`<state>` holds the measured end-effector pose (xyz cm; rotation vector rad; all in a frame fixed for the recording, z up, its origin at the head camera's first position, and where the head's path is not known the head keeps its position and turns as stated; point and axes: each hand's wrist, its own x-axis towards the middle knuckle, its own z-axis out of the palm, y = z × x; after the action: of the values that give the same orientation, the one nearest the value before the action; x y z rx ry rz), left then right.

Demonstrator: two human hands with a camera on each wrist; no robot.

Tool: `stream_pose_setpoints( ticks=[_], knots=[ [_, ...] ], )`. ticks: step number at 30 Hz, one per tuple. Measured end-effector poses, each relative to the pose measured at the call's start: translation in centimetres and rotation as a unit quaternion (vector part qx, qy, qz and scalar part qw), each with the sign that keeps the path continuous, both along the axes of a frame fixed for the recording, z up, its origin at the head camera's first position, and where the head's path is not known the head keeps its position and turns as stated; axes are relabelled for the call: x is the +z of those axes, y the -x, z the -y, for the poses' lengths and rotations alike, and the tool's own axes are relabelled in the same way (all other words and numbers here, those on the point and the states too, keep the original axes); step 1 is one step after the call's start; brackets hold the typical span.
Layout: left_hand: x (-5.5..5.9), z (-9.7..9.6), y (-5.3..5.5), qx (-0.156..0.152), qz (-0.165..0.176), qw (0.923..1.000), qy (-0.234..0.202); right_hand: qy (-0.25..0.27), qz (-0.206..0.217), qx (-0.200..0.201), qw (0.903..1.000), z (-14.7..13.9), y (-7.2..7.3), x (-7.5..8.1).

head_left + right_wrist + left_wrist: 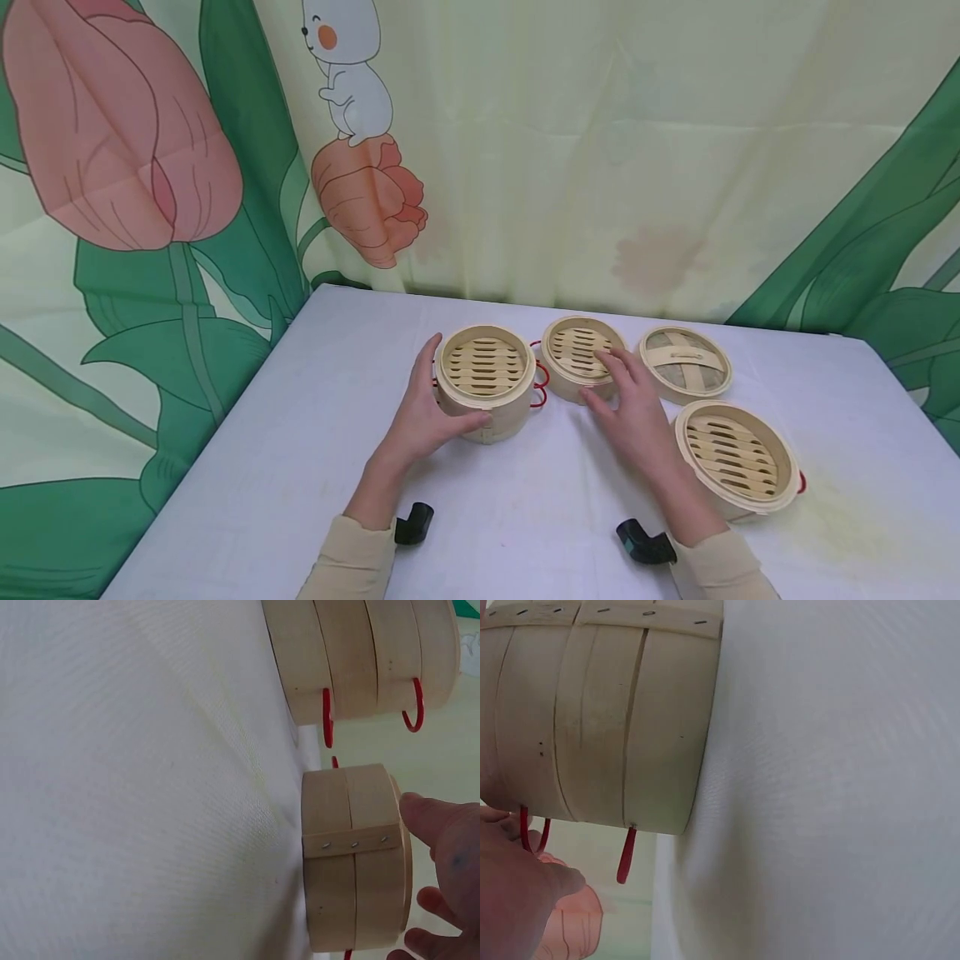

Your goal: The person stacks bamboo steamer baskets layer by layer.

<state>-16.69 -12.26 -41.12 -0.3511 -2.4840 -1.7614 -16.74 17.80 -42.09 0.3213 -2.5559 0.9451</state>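
In the head view, a stack of two small bamboo steamer baskets (483, 367) with red loop handles stands left of the table's middle. My left hand (427, 417) holds it, fingers along its left side and thumb across the front; the left wrist view shows the stack's wall (600, 720) close up. Behind and right of it sits a single bamboo steamer basket (576, 354) with a slatted floor. Over that basket's right front, my right hand (633, 408) spreads its fingers. In the right wrist view the thumb (424, 814) is right at the basket's rim (405, 862).
A round bamboo lid (685, 364) with a crossed strap lies at the back right. In front of it, beside my right forearm, stands a larger steamer basket (735, 458) with a red handle. A white cloth (525, 517) covers the table; a printed curtain (562, 167) hangs behind.
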Motion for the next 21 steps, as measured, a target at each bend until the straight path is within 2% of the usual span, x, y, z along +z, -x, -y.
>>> stream_pose_setpoints(
  ticks=[6, 21],
  knots=[
    [-0.01, -0.14, 0.10, 0.002, -0.001, 1.0000, 0.007, -0.017, 0.005, -0.004, 0.9998, -0.02, 0.19, -0.25],
    [0.02, 0.13, 0.06, 0.005, 0.009, 0.9995, 0.029, -0.027, -0.020, 0.002, 0.9994, -0.24, 0.38, -0.91]
  ],
)
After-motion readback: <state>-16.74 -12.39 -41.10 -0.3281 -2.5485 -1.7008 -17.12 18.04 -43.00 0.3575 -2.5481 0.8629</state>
